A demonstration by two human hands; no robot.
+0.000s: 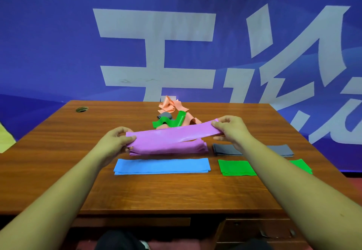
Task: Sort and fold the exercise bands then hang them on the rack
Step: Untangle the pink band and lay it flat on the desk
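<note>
- The left hand [117,140] and right hand [230,129] each pinch one end of the purple band [168,137], thumbs on top, holding it taut just above the counter [58,151].
- The band looks thin, soft and stretchy, probably a little slick; gripping at the ends or folded edges seems best.
- Its lower layers rest folded mid-counter between the hands.
- Blue folded band [162,166] lies toward the near edge; green folded band [236,167] and grey folded band [227,149] toward the right.
- An unsorted heap [172,115] sits by the far edge.
</note>
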